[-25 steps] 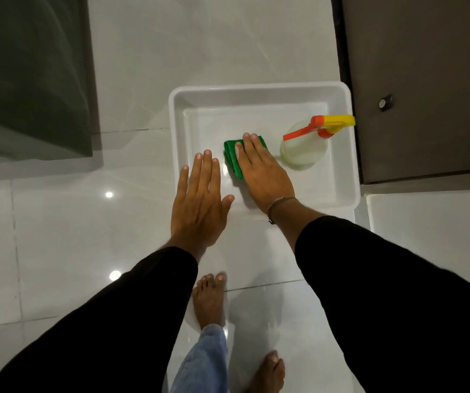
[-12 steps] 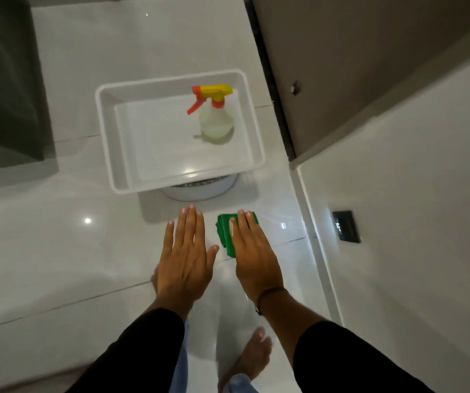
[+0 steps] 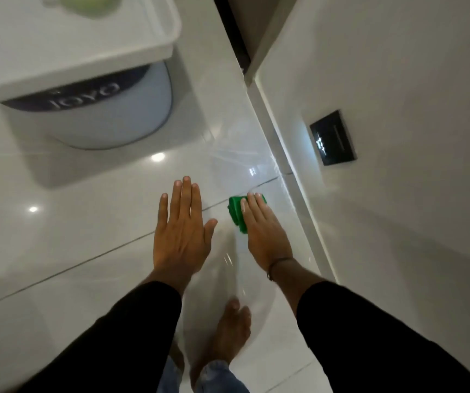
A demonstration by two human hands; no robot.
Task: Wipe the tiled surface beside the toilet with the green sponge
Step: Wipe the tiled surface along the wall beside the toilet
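My right hand (image 3: 262,231) lies flat over the green sponge (image 3: 236,214), holding it under the fingers; only the sponge's left side shows. It is above the glossy white tiled surface (image 3: 86,222), close to the white wall (image 3: 398,222) on the right; whether it touches the tiles I cannot tell. My left hand (image 3: 181,231) hovers open beside it, fingers together and palm down, holding nothing.
A white tray (image 3: 143,52) sits at the top left on a round white stool (image 3: 131,114) marked JOYO; a pale green bottle base (image 3: 86,4) shows in it. A black plate (image 3: 333,137) is on the wall. My bare feet (image 3: 222,336) stand below.
My right hand lifted the sponge out of the tray and carried it down toward the tiles by the wall. The view moved closer and lower; the tray now sits at the top edge.
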